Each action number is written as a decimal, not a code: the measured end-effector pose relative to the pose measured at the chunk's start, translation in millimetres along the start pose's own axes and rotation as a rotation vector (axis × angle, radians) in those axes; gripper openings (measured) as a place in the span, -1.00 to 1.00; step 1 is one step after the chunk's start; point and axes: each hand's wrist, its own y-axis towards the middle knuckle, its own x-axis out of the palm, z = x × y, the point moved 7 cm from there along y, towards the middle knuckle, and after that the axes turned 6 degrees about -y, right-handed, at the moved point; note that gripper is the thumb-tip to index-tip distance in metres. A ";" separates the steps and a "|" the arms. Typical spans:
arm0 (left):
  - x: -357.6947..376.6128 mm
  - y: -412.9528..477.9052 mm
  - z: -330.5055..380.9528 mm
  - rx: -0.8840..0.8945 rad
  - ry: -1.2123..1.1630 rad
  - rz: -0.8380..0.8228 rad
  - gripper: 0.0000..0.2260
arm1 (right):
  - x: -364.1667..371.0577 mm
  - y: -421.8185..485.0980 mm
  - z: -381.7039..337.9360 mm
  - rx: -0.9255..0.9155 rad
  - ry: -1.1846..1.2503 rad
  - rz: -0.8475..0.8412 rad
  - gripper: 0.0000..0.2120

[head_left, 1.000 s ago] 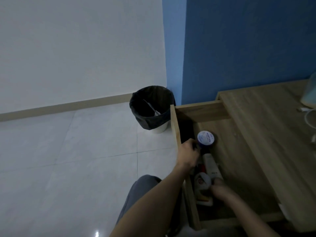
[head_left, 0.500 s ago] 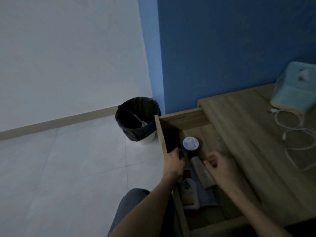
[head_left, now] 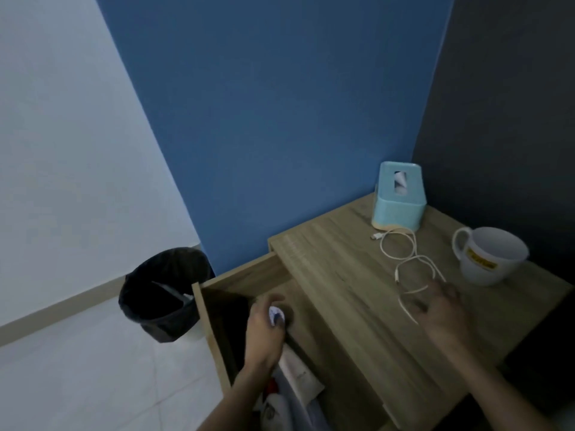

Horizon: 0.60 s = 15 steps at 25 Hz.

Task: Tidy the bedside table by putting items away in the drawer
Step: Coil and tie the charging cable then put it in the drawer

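The wooden bedside table (head_left: 336, 262) has its drawer (head_left: 208, 325) pulled open at the left. Inside the drawer, my left hand (head_left: 264, 334) curls its thumb and fingers round a small jar with a blue and white lid (head_left: 275, 315). A white tube (head_left: 299, 373) and a bottle with a red cap (head_left: 273, 405) lie in the drawer nearer to me. A white cable (head_left: 401, 253) lies looped on the tabletop. My right hand (head_left: 443, 309), blurred, hovers with loosely bent fingers over the cable's near loops; no grip shows.
A light blue tissue box (head_left: 399, 197) stands at the table's back corner against the blue wall. A white mug (head_left: 490, 258) with a yellow label sits at the right. A black-lined waste bin (head_left: 161, 293) stands on the tiled floor left of the drawer.
My right hand left the drawer and moved right, over the cable on the tabletop. My left hand shifted from the drawer's side wall onto the jar. The view swung right.
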 end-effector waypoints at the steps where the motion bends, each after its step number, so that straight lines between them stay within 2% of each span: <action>1: 14.6 2.9 27.2 0.088 0.015 -0.027 -0.72 | 7.7 2.0 1.6 -0.027 -0.013 -0.043 -0.59; 3: 58.9 4.7 69.6 0.209 0.041 -0.174 -0.64 | 16.1 4.8 5.1 -0.059 0.098 -0.135 -0.78; 4: 80.3 4.1 77.9 0.184 0.030 -0.266 -0.58 | 19.6 3.6 3.6 -0.073 0.209 -0.195 -0.82; 6: 108.9 0.9 89.9 0.103 -0.009 -0.390 -0.50 | 22.3 -1.6 -4.4 -0.118 0.365 -0.295 -0.82; 8: 130.6 -3.3 102.5 0.104 -0.009 -0.490 -0.52 | 26.0 -14.1 -23.0 -0.238 0.399 -0.423 -0.84; 9: 136.3 -9.2 112.2 0.127 -0.007 -0.550 -0.54 | 24.8 -23.3 -33.7 -0.322 0.362 -0.464 -0.80; 11: 144.7 -11.7 123.0 0.196 -0.072 -0.605 -0.49 | 17.2 -30.1 -39.7 -0.347 0.373 -0.456 -0.65; 13: 136.8 -5.7 135.1 0.227 -0.104 -0.578 -0.60 | -12.9 -27.5 -38.8 -0.318 0.469 -0.393 -0.67; 15: 116.5 -2.7 163.0 0.212 -0.154 -0.584 -0.84 | -64.3 -24.2 -42.5 -0.308 0.548 -0.317 -0.78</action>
